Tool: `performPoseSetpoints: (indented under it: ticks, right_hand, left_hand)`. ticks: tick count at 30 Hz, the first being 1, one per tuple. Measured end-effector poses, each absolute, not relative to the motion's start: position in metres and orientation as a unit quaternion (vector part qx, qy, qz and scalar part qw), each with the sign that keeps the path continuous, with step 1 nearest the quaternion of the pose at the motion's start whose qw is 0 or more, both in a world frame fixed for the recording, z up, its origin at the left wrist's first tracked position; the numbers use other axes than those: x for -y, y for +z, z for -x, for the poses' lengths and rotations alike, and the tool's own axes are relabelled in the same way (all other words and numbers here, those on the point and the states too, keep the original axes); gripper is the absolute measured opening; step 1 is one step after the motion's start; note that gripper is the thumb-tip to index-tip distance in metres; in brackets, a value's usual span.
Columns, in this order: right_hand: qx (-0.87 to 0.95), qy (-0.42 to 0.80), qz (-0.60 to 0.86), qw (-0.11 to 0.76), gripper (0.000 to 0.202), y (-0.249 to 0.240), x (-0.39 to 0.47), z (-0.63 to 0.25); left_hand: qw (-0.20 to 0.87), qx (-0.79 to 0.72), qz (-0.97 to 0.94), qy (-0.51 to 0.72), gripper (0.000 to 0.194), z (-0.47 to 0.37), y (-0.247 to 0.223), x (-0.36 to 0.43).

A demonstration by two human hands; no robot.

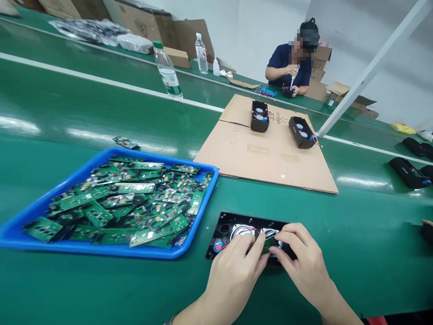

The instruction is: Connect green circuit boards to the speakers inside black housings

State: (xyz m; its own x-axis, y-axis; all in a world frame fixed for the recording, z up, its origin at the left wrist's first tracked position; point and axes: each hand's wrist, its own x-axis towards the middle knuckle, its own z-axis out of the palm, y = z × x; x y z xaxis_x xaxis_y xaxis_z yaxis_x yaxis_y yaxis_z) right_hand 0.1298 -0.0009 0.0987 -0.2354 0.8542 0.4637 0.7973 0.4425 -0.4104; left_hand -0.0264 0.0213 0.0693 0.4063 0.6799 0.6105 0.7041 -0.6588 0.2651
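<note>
a long green desk (pixel 135 289) fills most of the scene, and at its far side a person in a dark shirt (pixel 283 56) bends over work of their own. a flat cardboard sheet (pixel 237 140) lies in the far middle, carrying two open black boxes, the left one (pixel 260 126) and the right one (pixel 301 135) apart from each other. to the left, a blue tray (pixel 101 252) is heaped with green circuit boards (pixel 98 213) lying at many angles.

near, right of the tray, an open black housing (pixel 215 232) rests on the desk, its long axis running left to right, with two round speakers side by side inside. the left hand (pixel 237 262) reaches over its near edge and the right hand (pixel 306 253) comes in over its right end.

between them is a small green board (pixel 269 244), above the right-hand speaker. the fingers of both hands are closed on it, left hand on its left side and right hand on its right, so neither is nearer. the fingertips hide much of it; i cannot tell its long axis. smallest, a blue part (pixel 218 246) with a red wire sits in the housing's near left corner.
</note>
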Motion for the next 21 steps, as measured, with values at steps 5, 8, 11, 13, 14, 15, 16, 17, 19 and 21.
performPoseSetpoints:
  ticks: [5,8,11,13,14,15,16,17,19,21]
  right_hand:
    - [0.788,0.04,0.52,0.327,0.011,0.094,-0.001,-0.133]
    - [0.783,0.068,0.524,0.329,0.012,0.096,-0.003,-0.133]
    - [0.799,0.115,0.519,0.283,0.011,0.102,-0.008,-0.134]
    - [0.828,0.11,0.5,0.228,0.016,0.106,-0.011,-0.136]
    - [0.842,0.098,0.49,0.203,0.019,0.108,-0.013,-0.138]
    - [0.854,0.086,0.479,0.183,0.022,0.109,-0.013,-0.141]
    - [0.863,0.079,0.469,0.17,0.024,0.11,-0.013,-0.144]
    - [0.868,0.079,0.461,0.165,0.026,0.11,-0.013,-0.148]
    - [0.868,0.083,0.459,0.171,0.019,0.108,-0.01,-0.156]
    - [0.857,0.076,0.485,0.156,0.04,0.101,-0.007,-0.159]
  left_hand:
    - [0.024,0.412,0.847,-0.335,0.022,0.024,0.069,-0.022]
    - [0.028,0.415,0.848,-0.328,0.019,0.022,0.071,-0.024]
    - [0.032,0.412,0.853,-0.318,0.015,0.021,0.073,-0.025]
    - [0.039,0.407,0.86,-0.307,0.017,0.021,0.074,-0.024]
    - [0.044,0.403,0.864,-0.3,0.019,0.022,0.074,-0.024]
    - [0.048,0.399,0.867,-0.295,0.022,0.022,0.074,-0.024]
    - [0.05,0.395,0.87,-0.291,0.023,0.023,0.074,-0.023]
    - [0.049,0.392,0.872,-0.29,0.024,0.024,0.074,-0.023]
    - [0.037,0.39,0.874,-0.29,0.021,0.026,0.073,-0.024]
    - [0.023,0.391,0.87,-0.299,0.018,0.029,0.071,-0.025]
